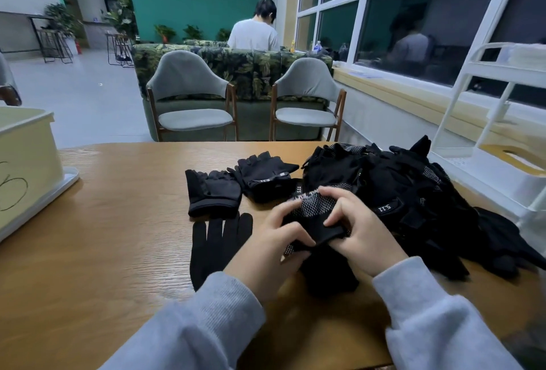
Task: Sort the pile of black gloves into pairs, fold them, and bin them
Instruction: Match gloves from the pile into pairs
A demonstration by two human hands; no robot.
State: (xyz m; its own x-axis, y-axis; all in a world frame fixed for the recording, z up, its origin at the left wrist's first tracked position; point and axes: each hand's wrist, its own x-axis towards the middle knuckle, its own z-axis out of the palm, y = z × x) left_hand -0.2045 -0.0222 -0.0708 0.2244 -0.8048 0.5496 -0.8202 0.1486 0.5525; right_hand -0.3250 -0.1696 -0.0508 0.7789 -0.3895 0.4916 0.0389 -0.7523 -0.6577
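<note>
Two hands, left hand (276, 244) and right hand (359, 226), pinch a black mesh-backed fabric glove (314, 216) with curled fingers. Its long axis runs near to far, cuff nearest.

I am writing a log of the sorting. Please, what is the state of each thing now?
left hand: grips dotted glove
right hand: pinches dotted glove
dotted glove: held, partly folded
glove pile: unsorted
flat glove: spread on table
cream bin: contents hidden

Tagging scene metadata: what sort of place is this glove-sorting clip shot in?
Probably a café or lounge-style common room, not a home. Signs: paired upholstered chairs backing onto a leaf-print sofa, bar stools along the far wall, and a person seated at another table by large windows.
</note>
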